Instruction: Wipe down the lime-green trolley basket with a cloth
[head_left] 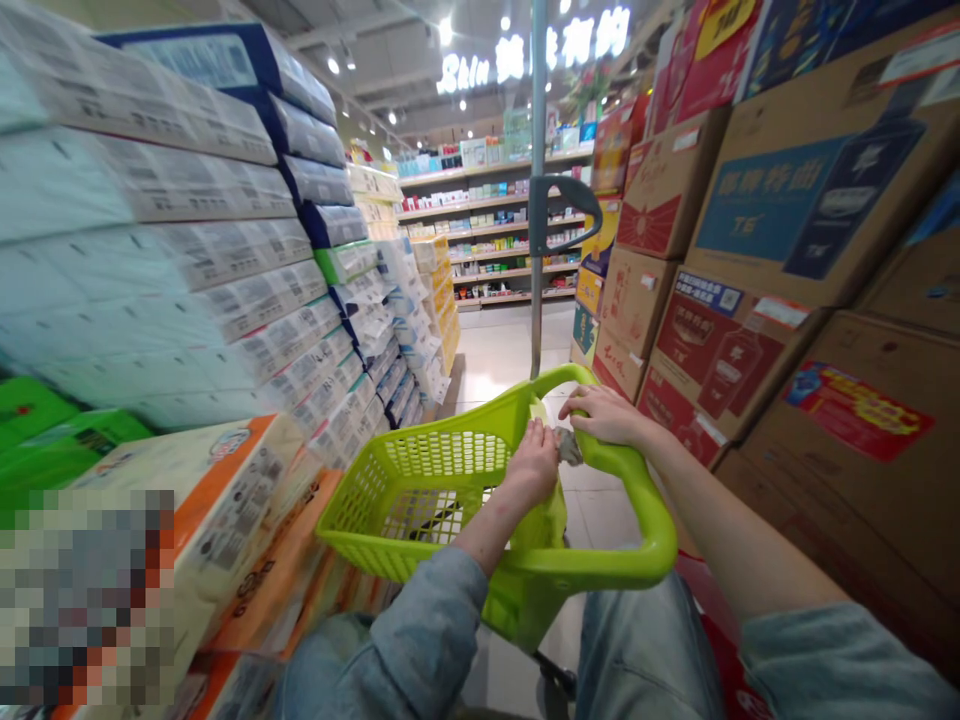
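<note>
The lime-green shopping cart (521, 570) is right under my fingers, its perforated basket opening to their left and its looped handle (637, 490) curving round to their right. My left hand (534, 462) has its fingers bent and close together against the wall at the handle end; whether they grip anything I can't tell. My right hand (604, 412) drapes its fingers over the handle, though how firmly they close doesn't show. A grey crumpled piece (571, 447), perhaps cloth, sits between the two sets of fingertips, and I can't make out which hand has it.

I read the step as handwork at that wall, with the right hand bracing. The next move, in my judgement, calls for a steady right hand and a clear sight of the grey piece under the left fingers before I press or shift it.

Just beyond the fingers rises a metal pole (536, 310) with a dark grey loop grip (566, 215). Well left of them stand stacked wrapped paper packs (225, 240); well right, cardboard cartons (795, 200) printed with bottles. Far ahead run stocked shelves (487, 205) below a lit "Skin" sign (532, 50).
</note>
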